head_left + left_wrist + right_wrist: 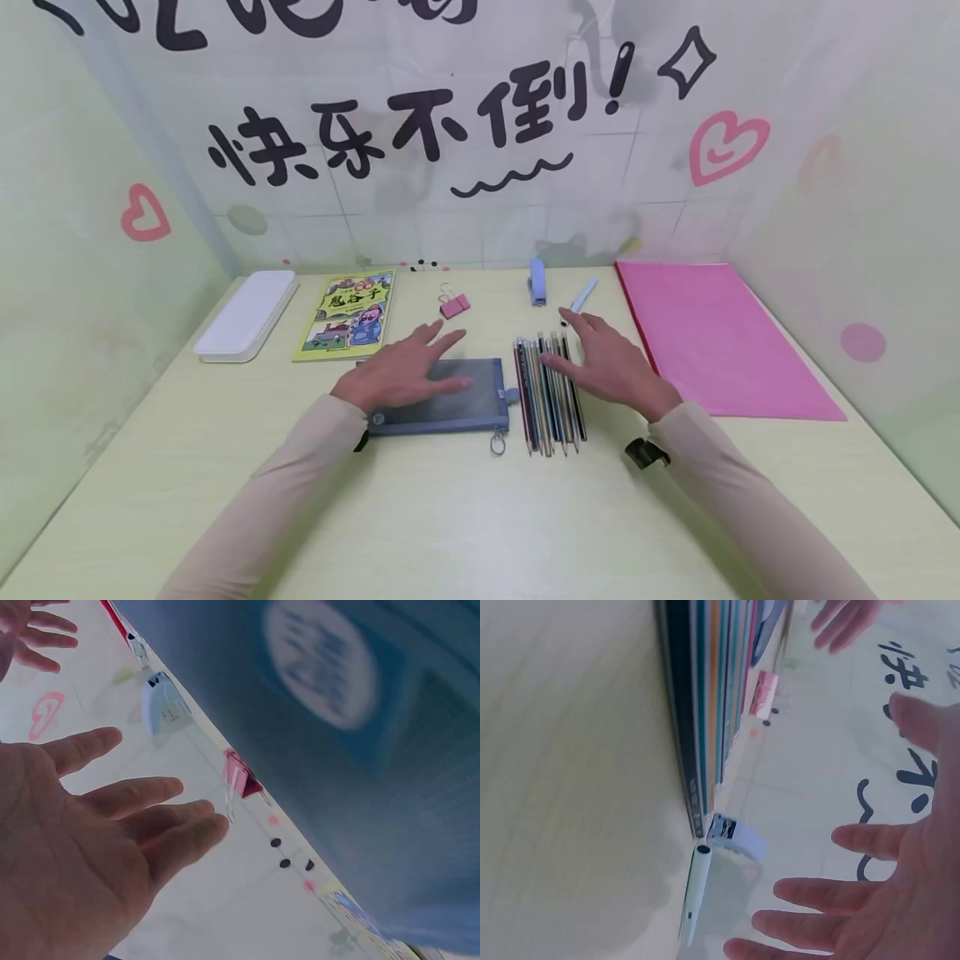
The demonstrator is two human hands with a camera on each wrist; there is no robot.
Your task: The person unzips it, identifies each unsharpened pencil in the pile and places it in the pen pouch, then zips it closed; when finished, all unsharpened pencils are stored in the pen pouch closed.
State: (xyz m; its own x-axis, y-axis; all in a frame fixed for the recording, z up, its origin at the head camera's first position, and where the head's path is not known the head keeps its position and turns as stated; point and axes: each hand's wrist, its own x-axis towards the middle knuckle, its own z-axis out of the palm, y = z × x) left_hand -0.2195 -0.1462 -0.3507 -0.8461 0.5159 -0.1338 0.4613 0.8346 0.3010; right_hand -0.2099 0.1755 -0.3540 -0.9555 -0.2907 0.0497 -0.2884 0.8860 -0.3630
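My left hand (pixel 393 368) hovers over a dark blue-grey mesh zip pouch (pixel 480 400), fingers spread and holding nothing. The left wrist view shows its palm and loosely extended fingers beside the large, blurred pouch (pixel 300 787). Close to the pouch's right side lies a row of several pencils (pixel 551 400), tips toward me. Above their right edge is my right hand (pixel 611 362), its fingers apart and holding nothing. In the right wrist view the pencils (pixel 705 697) lie on the table, with a gap between them and that hand.
Along the back stand a white case (pixel 247 317), a yellow-green illustrated booklet (pixel 348 317), a pink binder clip (pixel 454 306), a lavender-blue stapler (pixel 537 283) and a slim light-blue pen-like item (pixel 583 293). A pink folder (pixel 727 342) lies right. Printed curtains enclose the table.
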